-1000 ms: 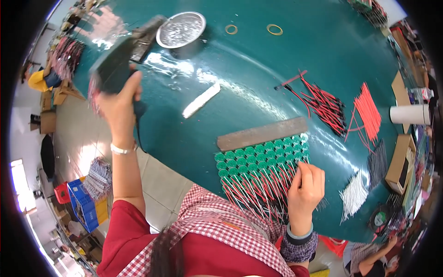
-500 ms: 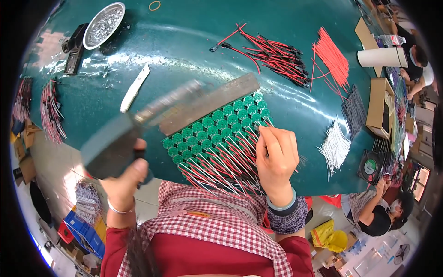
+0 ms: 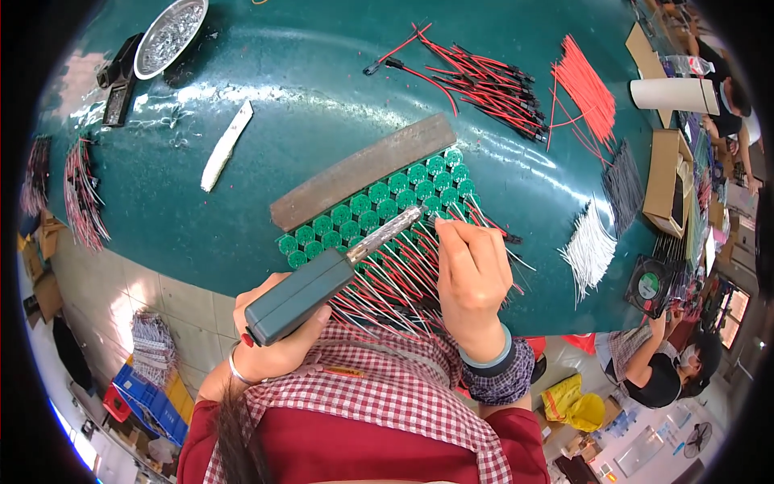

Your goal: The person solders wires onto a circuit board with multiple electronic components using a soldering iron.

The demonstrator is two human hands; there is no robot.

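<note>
My left hand [image 3: 278, 355] is wrapped around a dark green soldering gun [image 3: 300, 295]. The gun's metal tip reaches up and right to a panel of small round green circuit boards [image 3: 379, 194], close to my right fingertips. Red and white wires [image 3: 395, 290] lie in a row along the panel's near side, several with ends on the boards. My right hand [image 3: 474, 278] is closed in a pinch at the panel's right part; a thin wire seems to be between its fingertips, partly hidden. A flat, brownish metal bar [image 3: 363, 168] lies along the panel's far edge.
Bundles of red-and-black leads [image 3: 488, 89], red wires [image 3: 582, 93], black wires [image 3: 622, 185] and white wires [image 3: 590, 250] lie to the right. At far left are a metal bowl [image 3: 171, 39], a black stand [image 3: 121, 81] and a whitish strip [image 3: 226, 147]. Another person [image 3: 673, 371] sits at right.
The soldering gun has swung from the left, blurred, to over the panel, its tip now beside my right fingers. My right hand has shifted slightly left.
</note>
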